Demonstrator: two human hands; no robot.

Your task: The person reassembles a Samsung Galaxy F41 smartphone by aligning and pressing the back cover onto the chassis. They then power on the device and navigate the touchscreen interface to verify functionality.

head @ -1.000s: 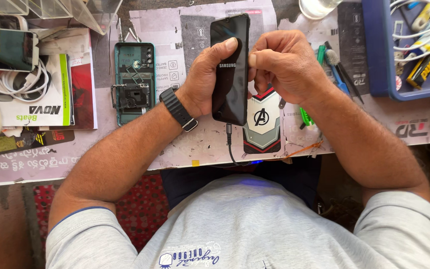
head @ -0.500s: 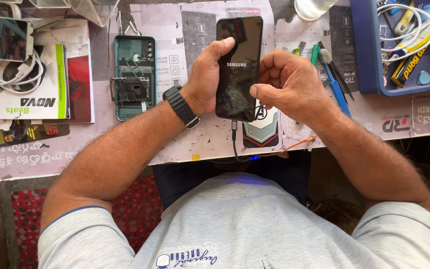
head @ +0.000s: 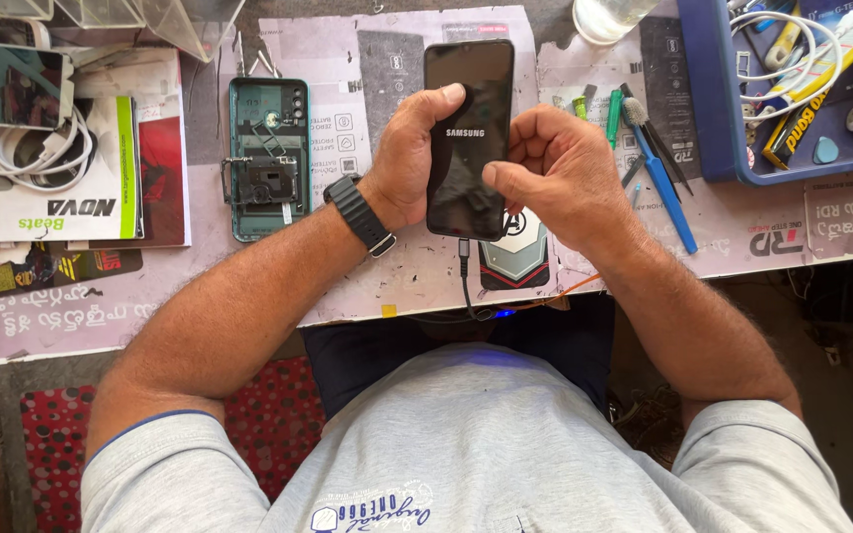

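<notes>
Head view, black phone [head: 466,138] upright, clamped between left hand [head: 412,158] fingers and right hand [head: 555,173] fingers

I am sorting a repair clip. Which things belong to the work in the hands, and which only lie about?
In use: black phone, held by left hand and right hand; its cable.

Lying about: opened green phone, blue tray, blue brush, white cables.

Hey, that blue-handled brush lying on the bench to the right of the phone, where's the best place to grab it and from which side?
Probably pinch the blue-handled brush from above, midway along its handle. It lies flat on the bench mat, slanting from its bristle end near the green tool down toward the near edge. The lower handle has bare mat on both sides, so the fingers fit there; the right hand is closest.
</notes>
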